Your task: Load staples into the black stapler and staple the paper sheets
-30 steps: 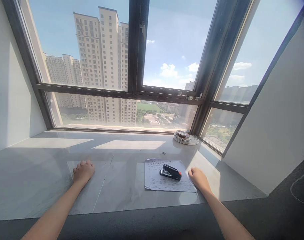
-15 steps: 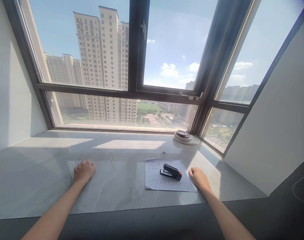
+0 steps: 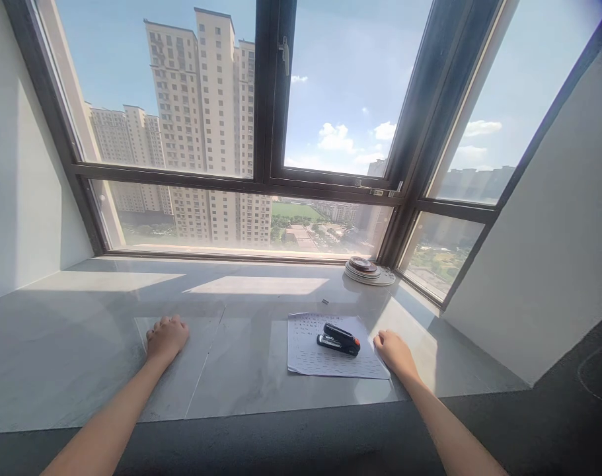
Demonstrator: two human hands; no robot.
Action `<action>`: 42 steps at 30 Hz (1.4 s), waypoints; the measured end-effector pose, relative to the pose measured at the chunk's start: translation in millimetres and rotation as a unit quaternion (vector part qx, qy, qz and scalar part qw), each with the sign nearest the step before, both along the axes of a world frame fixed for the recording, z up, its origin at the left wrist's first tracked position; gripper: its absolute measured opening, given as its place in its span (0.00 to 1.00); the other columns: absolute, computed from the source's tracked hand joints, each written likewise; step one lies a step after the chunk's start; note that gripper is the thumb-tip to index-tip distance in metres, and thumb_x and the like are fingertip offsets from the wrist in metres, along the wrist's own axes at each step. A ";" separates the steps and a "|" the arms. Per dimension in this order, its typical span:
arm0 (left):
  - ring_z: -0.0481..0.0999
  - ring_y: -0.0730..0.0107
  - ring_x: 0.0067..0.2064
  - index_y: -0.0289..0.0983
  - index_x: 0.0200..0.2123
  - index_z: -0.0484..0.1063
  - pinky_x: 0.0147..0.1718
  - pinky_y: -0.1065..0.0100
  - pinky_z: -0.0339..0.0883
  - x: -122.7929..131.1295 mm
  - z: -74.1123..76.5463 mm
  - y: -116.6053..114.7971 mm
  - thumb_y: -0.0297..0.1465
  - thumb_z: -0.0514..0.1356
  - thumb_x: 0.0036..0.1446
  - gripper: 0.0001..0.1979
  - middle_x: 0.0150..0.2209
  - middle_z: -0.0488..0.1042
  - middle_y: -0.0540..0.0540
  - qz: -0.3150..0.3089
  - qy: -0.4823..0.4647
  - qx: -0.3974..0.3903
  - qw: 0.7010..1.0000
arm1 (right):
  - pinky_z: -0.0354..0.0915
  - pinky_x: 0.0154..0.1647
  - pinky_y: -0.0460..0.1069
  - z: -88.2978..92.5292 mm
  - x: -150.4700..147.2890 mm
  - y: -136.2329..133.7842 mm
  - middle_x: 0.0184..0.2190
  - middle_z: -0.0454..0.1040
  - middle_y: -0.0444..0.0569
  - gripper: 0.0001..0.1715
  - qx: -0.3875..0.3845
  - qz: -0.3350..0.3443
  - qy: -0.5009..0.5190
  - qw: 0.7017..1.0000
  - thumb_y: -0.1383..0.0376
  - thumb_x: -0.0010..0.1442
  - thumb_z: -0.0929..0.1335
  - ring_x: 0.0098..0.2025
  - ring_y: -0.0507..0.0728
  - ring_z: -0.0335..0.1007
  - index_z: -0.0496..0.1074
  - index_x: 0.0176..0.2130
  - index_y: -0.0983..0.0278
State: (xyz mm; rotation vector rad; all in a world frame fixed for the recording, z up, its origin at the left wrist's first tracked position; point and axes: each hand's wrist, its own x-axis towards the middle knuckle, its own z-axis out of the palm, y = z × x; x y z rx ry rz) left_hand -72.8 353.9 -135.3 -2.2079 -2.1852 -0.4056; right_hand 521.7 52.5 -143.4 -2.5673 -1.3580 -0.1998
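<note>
My left hand point(image 3: 167, 338) rests on the grey marble-look sill in a loose fist, with no object near it. At the right edge of the sheets of paper point(image 3: 303, 360), my right hand point(image 3: 394, 350) lies closed on the sill, fingers curled under. I see nothing held in either fist. On the paper, which bears writing and printed lines, sits a black stapler point(image 3: 338, 340) with an orange-red part at its right end. Its top arm is raised from the base at the left. A small dark strip that looks like staples point(image 3: 325, 301) lies just behind the paper.
A stack of round plates or mats point(image 3: 367, 272) stands in the back right corner by the window frame point(image 3: 325, 182). The sill point(image 3: 246, 390) ends in a front edge near my forearms. White walls point(image 3: 523, 284) close in both sides.
</note>
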 end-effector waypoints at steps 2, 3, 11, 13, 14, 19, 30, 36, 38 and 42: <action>0.71 0.39 0.53 0.32 0.46 0.75 0.51 0.47 0.62 -1.8 -3.2 2.9 0.37 0.48 0.62 0.21 0.49 0.73 0.27 -0.002 -0.004 -0.001 1.000 | 0.54 0.36 0.48 0.6 -0.6 -0.4 0.35 0.75 0.54 0.19 0.002 0.000 0.003 1.000 0.63 0.68 0.59 0.39 0.58 0.69 0.74 0.31 0.64; 0.71 0.39 0.53 0.32 0.46 0.75 0.51 0.48 0.62 -2.3 -4.3 3.9 0.37 0.48 0.62 0.21 0.49 0.73 0.27 0.000 -0.005 -0.001 1.000 | 0.54 0.36 0.48 0.8 -0.9 -0.6 0.35 0.75 0.54 0.19 0.003 0.000 0.003 1.000 0.63 0.68 0.59 0.39 0.58 0.69 0.74 0.31 0.64; 0.71 0.40 0.53 0.33 0.46 0.75 0.51 0.47 0.62 -1.6 -4.6 3.6 0.36 0.46 0.63 0.21 0.49 0.73 0.28 0.002 0.006 0.002 1.000 | 0.53 0.36 0.48 -1.0 0.7 -0.5 0.34 0.75 0.53 0.19 0.007 0.003 0.000 1.000 0.63 0.68 0.60 0.39 0.57 0.68 0.72 0.30 0.63; 0.71 0.40 0.53 0.33 0.46 0.75 0.51 0.47 0.62 -1.7 -5.6 4.4 0.36 0.46 0.63 0.21 0.49 0.73 0.28 0.003 0.006 0.004 1.000 | 0.53 0.36 0.48 -1.4 1.2 -0.4 0.34 0.75 0.52 0.18 0.007 0.004 -0.001 1.000 0.63 0.68 0.60 0.39 0.57 0.68 0.72 0.30 0.63; 0.71 0.40 0.53 0.33 0.46 0.75 0.51 0.47 0.62 -1.9 -6.4 5.0 0.36 0.47 0.63 0.21 0.50 0.73 0.28 0.004 0.006 0.005 1.000 | 0.53 0.36 0.48 -1.4 1.3 -0.4 0.34 0.75 0.53 0.18 0.005 0.003 -0.001 1.000 0.63 0.68 0.60 0.39 0.57 0.68 0.72 0.30 0.63; 0.71 0.39 0.53 0.33 0.47 0.75 0.50 0.47 0.62 -2.7 -10.1 7.3 0.36 0.46 0.63 0.22 0.50 0.72 0.28 0.003 0.014 0.012 1.000 | 0.53 0.37 0.48 -1.1 1.0 -0.5 0.35 0.75 0.53 0.19 0.005 0.002 0.003 1.000 0.63 0.68 0.59 0.40 0.57 0.69 0.72 0.30 0.63; 0.71 0.39 0.53 0.32 0.46 0.75 0.51 0.46 0.63 -3.3 -6.7 5.2 0.37 0.47 0.62 0.22 0.50 0.73 0.27 -0.005 0.008 0.001 1.000 | 0.54 0.36 0.48 -2.1 2.5 -0.1 0.35 0.75 0.53 0.19 0.000 0.001 -0.002 1.000 0.62 0.68 0.59 0.39 0.57 0.69 0.73 0.31 0.63; 0.72 0.40 0.53 0.33 0.47 0.75 0.51 0.46 0.64 -1.9 -2.6 3.3 0.37 0.46 0.63 0.22 0.51 0.73 0.28 0.000 0.009 -0.006 1.000 | 0.55 0.34 0.48 -1.4 1.3 -0.1 0.34 0.75 0.53 0.19 0.011 0.007 -0.003 1.000 0.62 0.67 0.59 0.37 0.57 0.69 0.71 0.29 0.63; 0.72 0.40 0.53 0.33 0.47 0.75 0.51 0.47 0.64 0.4 0.7 0.4 0.37 0.46 0.63 0.22 0.50 0.73 0.28 0.004 0.010 -0.006 1.000 | 0.55 0.34 0.48 -1.7 0.9 0.4 0.33 0.74 0.53 0.19 0.017 0.009 -0.003 1.000 0.61 0.67 0.59 0.37 0.57 0.69 0.70 0.28 0.63; 0.72 0.41 0.53 0.33 0.46 0.76 0.51 0.47 0.64 5.1 6.1 -5.7 0.36 0.47 0.63 0.21 0.50 0.74 0.29 0.015 0.014 0.005 1.000 | 0.55 0.32 0.49 -4.9 5.1 -1.6 0.30 0.73 0.51 0.19 0.032 0.016 0.002 0.999 0.60 0.66 0.59 0.34 0.57 0.68 0.66 0.25 0.61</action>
